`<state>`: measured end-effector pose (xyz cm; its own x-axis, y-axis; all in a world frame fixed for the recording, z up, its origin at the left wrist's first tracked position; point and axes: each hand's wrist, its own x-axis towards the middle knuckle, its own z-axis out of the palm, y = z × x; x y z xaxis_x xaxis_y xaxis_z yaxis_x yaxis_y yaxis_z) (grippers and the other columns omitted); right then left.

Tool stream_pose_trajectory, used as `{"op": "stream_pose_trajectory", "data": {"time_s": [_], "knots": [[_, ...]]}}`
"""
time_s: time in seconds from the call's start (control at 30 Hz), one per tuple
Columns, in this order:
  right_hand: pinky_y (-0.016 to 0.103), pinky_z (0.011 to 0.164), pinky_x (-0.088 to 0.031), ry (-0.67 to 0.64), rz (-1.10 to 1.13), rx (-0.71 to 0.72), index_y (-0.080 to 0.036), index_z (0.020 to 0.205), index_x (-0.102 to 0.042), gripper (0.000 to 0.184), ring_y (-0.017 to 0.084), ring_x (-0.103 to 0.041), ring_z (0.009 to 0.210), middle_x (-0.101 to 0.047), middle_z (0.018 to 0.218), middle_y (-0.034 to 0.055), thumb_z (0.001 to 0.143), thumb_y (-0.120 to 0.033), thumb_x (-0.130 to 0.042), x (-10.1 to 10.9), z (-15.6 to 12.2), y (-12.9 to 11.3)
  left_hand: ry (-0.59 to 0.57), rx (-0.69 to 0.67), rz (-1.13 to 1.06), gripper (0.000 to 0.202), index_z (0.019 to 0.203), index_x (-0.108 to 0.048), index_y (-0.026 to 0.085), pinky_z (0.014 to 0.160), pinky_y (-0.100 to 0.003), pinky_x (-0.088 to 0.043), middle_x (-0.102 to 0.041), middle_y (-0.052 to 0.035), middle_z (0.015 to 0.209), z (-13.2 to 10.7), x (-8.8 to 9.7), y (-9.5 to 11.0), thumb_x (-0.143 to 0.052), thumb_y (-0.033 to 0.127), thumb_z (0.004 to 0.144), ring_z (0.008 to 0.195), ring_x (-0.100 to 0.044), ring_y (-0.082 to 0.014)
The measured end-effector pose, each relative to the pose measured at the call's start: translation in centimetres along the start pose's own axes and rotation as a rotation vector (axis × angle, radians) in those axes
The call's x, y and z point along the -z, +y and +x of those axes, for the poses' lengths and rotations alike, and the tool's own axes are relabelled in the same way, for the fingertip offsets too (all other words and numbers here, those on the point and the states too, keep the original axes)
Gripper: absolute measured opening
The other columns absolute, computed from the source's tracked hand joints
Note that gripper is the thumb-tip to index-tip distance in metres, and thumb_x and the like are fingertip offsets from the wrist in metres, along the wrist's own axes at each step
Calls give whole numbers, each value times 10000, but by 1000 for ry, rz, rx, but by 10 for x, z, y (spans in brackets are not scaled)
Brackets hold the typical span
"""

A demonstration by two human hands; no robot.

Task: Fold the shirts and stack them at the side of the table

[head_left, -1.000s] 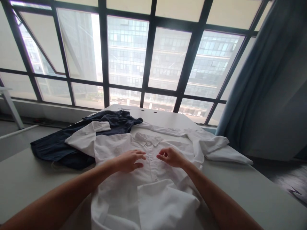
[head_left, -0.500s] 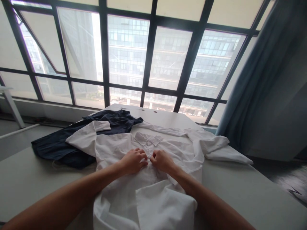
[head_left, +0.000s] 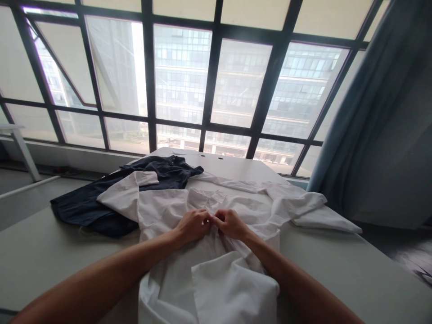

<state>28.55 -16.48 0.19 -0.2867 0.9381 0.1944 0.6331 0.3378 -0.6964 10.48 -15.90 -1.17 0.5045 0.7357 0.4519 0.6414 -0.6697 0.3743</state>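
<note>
A white button-up shirt (head_left: 162,207) lies front up on the table, collar pointing away and sleeves spread to both sides. Just below the collar, my left hand (head_left: 195,225) pinches the front placket. My right hand (head_left: 230,224) meets it there, its thumb and fingers closed on the same strip of cloth. The fingertips nearly touch, and whatever small part sits between them is hidden. Toward me, the lower front of the shirt is folded over in a loose flap.
A dark navy garment (head_left: 97,211) lies on the left, partly under the white sleeve. The white table (head_left: 324,256) reaches toward large windows (head_left: 182,72). A blue-grey curtain (head_left: 354,112) hangs at the right. Another table's white leg (head_left: 25,153) stands at the far left.
My hands have come together at the placket, the fingertips now close to touching. The cloth between them is pulled up a little, and the collar looks more rumpled.
</note>
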Motion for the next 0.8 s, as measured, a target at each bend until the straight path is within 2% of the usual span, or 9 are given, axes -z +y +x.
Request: {"op": "stream_pose_trajectory", "data": {"time_s": [0.13,0.27,0.37,0.43,0.6,0.73,0.8], "knots": [[189,464,-408,-24,17,-41,-163,658,-632,166,128,-606,480,-601,501,-17,767,-213,-517,7,-3,-7,-8,10,-2,165,785,-707,177,675,-261,-440,-705,-47,816,0,2,2,-572,225,866,730,-644,-177],[184,414,-377,-59,82,-118,-168,603,-602,132,120,-579,437,-581,481,-26,701,-189,-516,9,-4,-10,-8,7,0,138,762,-690,174,642,-254,-419,-695,-40,798,-1,2,1,-579,198,842,709,-630,-171],[184,409,-357,-118,179,-170,-175,613,-576,137,97,-516,411,-556,484,-43,716,-190,-486,8,-2,-5,5,-40,-6,150,765,-667,173,638,-254,-410,-677,-38,785,-3,1,0,-549,186,857,708,-616,-167],[189,420,-338,-128,138,-169,-172,610,-578,152,93,-486,415,-538,477,-46,725,-188,-480,6,0,0,22,-75,-42,156,790,-653,176,646,-253,-412,-667,-36,791,-4,1,0,-526,196,878,710,-608,-161],[205,516,-322,-35,-192,40,-152,611,-640,172,106,-491,530,-568,531,-21,736,-181,-526,9,2,7,71,-67,-106,143,820,-637,185,644,-255,-420,-656,-30,790,-3,8,2,-506,210,871,669,-588,-150],[236,548,-294,203,-442,-98,-165,662,-664,179,139,-522,580,-628,616,33,781,-250,-560,27,2,8,136,75,-21,137,788,-637,186,637,-263,-413,-659,-32,763,4,25,-10,-524,222,858,657,-592,-163],[242,556,-288,294,-481,-146,-174,704,-669,207,150,-539,608,-655,670,53,826,-286,-545,36,0,6,190,157,19,152,785,-640,185,639,-264,-408,-664,-35,766,7,33,-20,-532,250,870,671,-601,-171]]}}
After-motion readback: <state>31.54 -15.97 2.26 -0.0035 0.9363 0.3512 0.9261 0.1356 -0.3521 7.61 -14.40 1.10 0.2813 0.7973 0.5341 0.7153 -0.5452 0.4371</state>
